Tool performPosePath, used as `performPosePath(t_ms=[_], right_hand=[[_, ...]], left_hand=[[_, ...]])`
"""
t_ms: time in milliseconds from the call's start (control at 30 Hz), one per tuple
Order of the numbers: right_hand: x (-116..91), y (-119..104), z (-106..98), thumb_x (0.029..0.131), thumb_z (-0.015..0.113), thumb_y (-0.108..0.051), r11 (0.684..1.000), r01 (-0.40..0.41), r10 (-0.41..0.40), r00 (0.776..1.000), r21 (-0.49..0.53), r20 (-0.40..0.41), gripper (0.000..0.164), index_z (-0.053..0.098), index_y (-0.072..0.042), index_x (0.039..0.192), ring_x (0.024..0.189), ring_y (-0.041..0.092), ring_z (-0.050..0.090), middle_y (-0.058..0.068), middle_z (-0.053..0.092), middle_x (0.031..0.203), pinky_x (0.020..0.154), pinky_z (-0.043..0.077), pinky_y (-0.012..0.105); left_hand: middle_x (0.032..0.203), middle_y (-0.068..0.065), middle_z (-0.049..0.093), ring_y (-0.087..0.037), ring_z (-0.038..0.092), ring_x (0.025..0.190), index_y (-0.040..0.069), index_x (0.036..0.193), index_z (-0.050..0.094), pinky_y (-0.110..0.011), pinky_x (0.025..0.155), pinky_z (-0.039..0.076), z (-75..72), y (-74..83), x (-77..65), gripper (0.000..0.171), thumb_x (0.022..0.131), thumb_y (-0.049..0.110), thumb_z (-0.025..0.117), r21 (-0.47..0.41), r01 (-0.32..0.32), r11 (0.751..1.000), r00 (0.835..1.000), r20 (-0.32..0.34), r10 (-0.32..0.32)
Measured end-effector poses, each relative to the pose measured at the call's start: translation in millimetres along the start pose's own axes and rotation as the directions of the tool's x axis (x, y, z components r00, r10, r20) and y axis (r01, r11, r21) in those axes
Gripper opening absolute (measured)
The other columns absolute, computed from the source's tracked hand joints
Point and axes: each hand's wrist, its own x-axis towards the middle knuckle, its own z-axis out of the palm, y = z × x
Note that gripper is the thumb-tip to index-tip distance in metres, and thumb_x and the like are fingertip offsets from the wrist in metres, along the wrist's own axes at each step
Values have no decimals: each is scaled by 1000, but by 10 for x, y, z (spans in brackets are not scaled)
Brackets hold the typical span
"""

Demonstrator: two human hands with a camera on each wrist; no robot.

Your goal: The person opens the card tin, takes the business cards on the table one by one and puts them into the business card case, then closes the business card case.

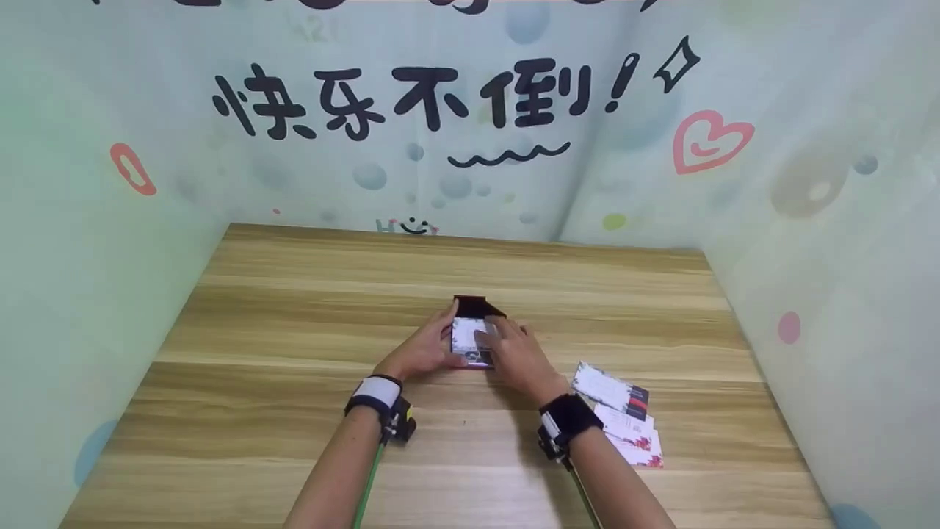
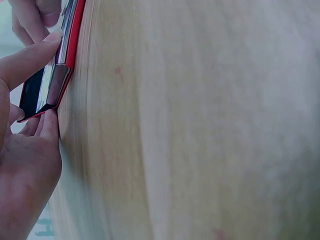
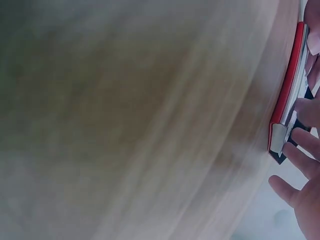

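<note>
Near the middle of the table lies a business card case point(image 1: 470, 306) with a red outside, a black inside and a metal frame; its lid is raised away from me. A white printed card point(image 1: 465, 334) lies in it. My left hand point(image 1: 424, 351) grips the case's left side, thumb on the near corner and fingers beneath the far end, as the left wrist view shows. My right hand point(image 1: 520, 358) rests its thumb and fingertips on the card and the right edge of the case; its outer fingers are spread. In the right wrist view the red side point(image 3: 290, 75) of the case faces the camera.
Several loose cards point(image 1: 609, 386) lie overlapping on the wooden table point(image 1: 294, 294), to the right of my right wrist. A printed cloth point(image 1: 411, 176) stands behind the table and along both sides.
</note>
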Motion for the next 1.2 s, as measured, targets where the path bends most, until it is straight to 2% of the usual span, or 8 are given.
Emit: performPosePath(t_ms=[167, 433, 900, 1200], right_hand=[[-39, -32, -3, 90, 55, 0, 999, -5, 7, 999, -35, 45, 46, 65, -16, 133, 129, 41, 56, 22, 55, 141, 107, 44, 66], [-79, -112, -44, 89, 54, -1, 999, -20, 25, 995, -49, 94, 48, 65, -14, 133, 123, 38, 58, 18, 60, 134, 105, 45, 62], [-143, -195, -76, 82, 59, 3, 998, -49, 51, 998, -28, 49, 46, 68, -7, 127, 116, 35, 63, 15, 65, 127, 97, 49, 52], [-157, -232, -65, 84, 61, 1, 997, -70, 72, 994, -30, 79, 43, 66, -2, 127, 120, 35, 61, 17, 64, 129, 104, 47, 54]], left_hand=[[168, -23, 3, -32, 21, 154, 7, 161, 5, -37, 126, 25, -4, -2, 6, 110, 79, 0, 79, 22, -2, 1000, 1000, -2, 2], [167, -24, 1, -35, 23, 153, 7, 161, 3, -38, 125, 27, -17, 0, -1, 112, 79, -2, 78, -47, 8, 999, 1000, 4, -7], [165, -29, 3, -40, 20, 152, 2, 160, 1, -44, 126, 25, -3, 12, 8, 110, 79, -6, 76, -96, -27, 995, 999, 24, 30], [166, -28, -2, -40, 16, 153, 5, 160, 1, -43, 127, 24, 8, 10, 7, 112, 78, -6, 77, -118, 12, 993, 1000, 27, -9]])
